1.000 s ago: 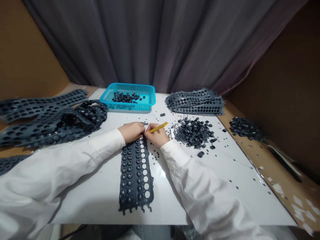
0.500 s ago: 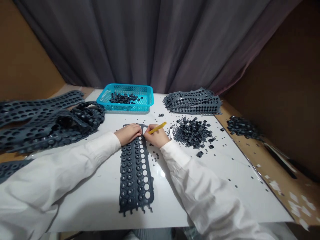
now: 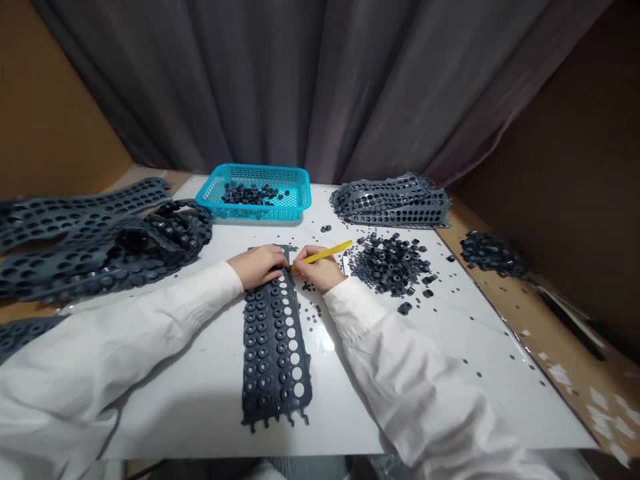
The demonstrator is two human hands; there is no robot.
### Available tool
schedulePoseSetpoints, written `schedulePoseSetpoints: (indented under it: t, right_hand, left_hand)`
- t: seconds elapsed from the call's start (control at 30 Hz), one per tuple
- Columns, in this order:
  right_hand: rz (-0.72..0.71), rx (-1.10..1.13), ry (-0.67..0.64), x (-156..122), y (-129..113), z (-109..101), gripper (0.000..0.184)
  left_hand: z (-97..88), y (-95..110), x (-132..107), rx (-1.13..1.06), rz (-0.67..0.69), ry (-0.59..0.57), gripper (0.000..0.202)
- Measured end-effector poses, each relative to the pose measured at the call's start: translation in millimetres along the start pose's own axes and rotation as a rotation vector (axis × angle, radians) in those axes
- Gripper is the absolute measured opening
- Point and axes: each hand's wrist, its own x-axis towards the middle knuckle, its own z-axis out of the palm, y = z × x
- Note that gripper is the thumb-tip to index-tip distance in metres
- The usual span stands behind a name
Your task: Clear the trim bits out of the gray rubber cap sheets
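Observation:
A dark grey rubber sheet (image 3: 273, 347) with rows of moulded rings lies lengthwise in front of me. Its right-hand row shows round holes with the white tabletop visible through them. Across the sheet's far end rests my left hand (image 3: 259, 265), fingers bent together and gripping the rubber by that row. Beside it, my right hand (image 3: 317, 270) is closed around a yellow pen-like tool (image 3: 330, 251). The tool's tip points left at the sheet by my left fingertips. Whatever lies directly under the fingers is hidden.
Small black parts lie in a blue basket (image 3: 255, 212) at the back and in a heap (image 3: 393, 267) at right. More perforated rubber sheets (image 3: 95, 250) are piled left, others (image 3: 393, 200) back right. Tiny discs and paper scraps (image 3: 560, 373) are scattered about.
The yellow tool has swung to a flatter angle, its free end now farther right. Both hands stay at the sheet's far end. The whole view has shifted slightly.

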Motion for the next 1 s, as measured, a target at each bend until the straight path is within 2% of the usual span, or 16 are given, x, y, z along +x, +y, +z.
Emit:
schedulePoseSetpoints:
  t: [0.47,0.73,1.0]
  right_hand:
    - [-0.039,-0.125,-0.009,-2,-5,1,0.005]
    - [-0.098,-0.295,0.045,-3,-15,8,0.013]
    - [-0.089,-0.325,0.052,-5,-17,7,0.015]
  left_hand:
    - [-1.9,1,2,0.036,0.004,-0.009,0.013]
    - [-1.8,9,5,0.173,0.011,-0.016,0.012]
    - [4.0,16,7,0.260,0.017,0.009,0.018]
